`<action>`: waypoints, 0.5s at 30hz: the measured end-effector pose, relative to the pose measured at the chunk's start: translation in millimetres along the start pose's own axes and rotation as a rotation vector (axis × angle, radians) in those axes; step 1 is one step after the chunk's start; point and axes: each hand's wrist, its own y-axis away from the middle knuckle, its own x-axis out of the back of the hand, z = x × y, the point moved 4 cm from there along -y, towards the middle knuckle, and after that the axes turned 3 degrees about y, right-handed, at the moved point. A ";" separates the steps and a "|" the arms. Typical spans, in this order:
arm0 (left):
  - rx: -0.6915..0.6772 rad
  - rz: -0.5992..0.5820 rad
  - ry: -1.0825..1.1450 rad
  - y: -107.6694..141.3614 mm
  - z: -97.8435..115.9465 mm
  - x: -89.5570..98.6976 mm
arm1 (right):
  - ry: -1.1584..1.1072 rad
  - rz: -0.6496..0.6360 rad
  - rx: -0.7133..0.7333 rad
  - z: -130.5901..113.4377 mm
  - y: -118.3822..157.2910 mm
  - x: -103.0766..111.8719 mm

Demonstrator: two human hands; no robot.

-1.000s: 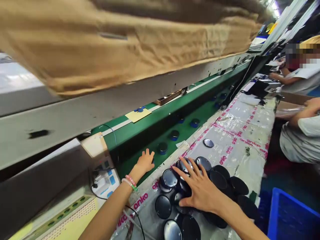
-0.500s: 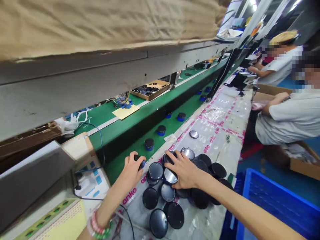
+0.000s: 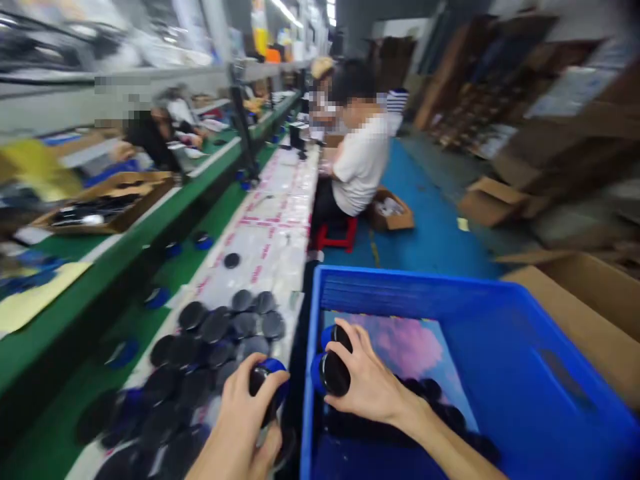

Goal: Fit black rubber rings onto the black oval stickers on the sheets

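Observation:
My left hand point(image 3: 250, 407) grips a round blue-and-black piece point(image 3: 269, 383), palm-sized with a flat black top, between the table and the blue crate point(image 3: 415, 277). Two more such pieces are in my right hand point(image 3: 367, 377): the nearer one point(image 3: 334, 373) and, just behind it, another point(image 3: 340, 337), both held at the crate's left side. Inside the crate, dark round pieces point(image 3: 453, 417) lie beside a blue and pink sheet point(image 3: 407, 343). Left of my left hand, many black-topped round pieces point(image 3: 215, 325) crowd the table; motion blurs them.
A green conveyor belt point(image 3: 195, 267) runs along the left, carrying several blue-and-black pieces. One disc point(image 3: 231, 261) lies apart on the plastic-covered table. Ahead, a person in a white shirt point(image 3: 363, 163) sits on a red stool point(image 3: 337, 235). An open cardboard box point(image 3: 575, 313) stands right of the crate.
The view has swung right, bringing the crate to the middle. My right hand has left the discs on the table and now holds two pieces at the crate. My left hand has moved away from the belt.

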 end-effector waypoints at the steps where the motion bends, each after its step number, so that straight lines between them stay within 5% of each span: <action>1: -0.042 -0.107 0.018 -19.3 20.7 -31.9 | -0.012 -0.053 -0.126 43.7 17.4 -15.7; 4: -0.116 -0.453 -0.040 -70.4 64.6 -137.3 | -0.063 -0.180 -0.425 169.8 69.6 -61.6; 7: -0.165 -0.678 -0.113 -109.3 85.8 -236.5 | -0.097 -0.263 -0.704 284.1 114.9 -96.3; 11: -0.163 -0.765 -0.144 -140.5 96.7 -341.1 | -0.113 -0.266 -1.046 403.8 149.1 -130.1; 15: -0.116 -0.779 -0.176 -153.3 108.0 -424.4 | -0.170 -0.240 -1.329 477.7 160.7 -170.8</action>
